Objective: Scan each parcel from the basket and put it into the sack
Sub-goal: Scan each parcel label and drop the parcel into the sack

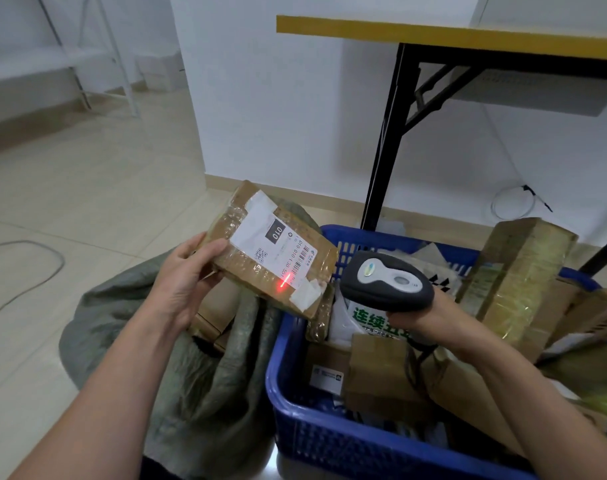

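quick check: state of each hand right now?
Left hand: grip closed on the cardboard parcel.
Right hand: grip closed on the barcode scanner, red beam on the parcel's label.

Left hand (182, 282) holds parcel (271, 247); right hand (423, 315) aims scanner (387, 282).

Open floor (87, 188) lies left of the sack (205, 393), whose mouth gapes beside the packed basket (278, 375); a tall box (513, 271) and table leg (385, 150) block the far side.
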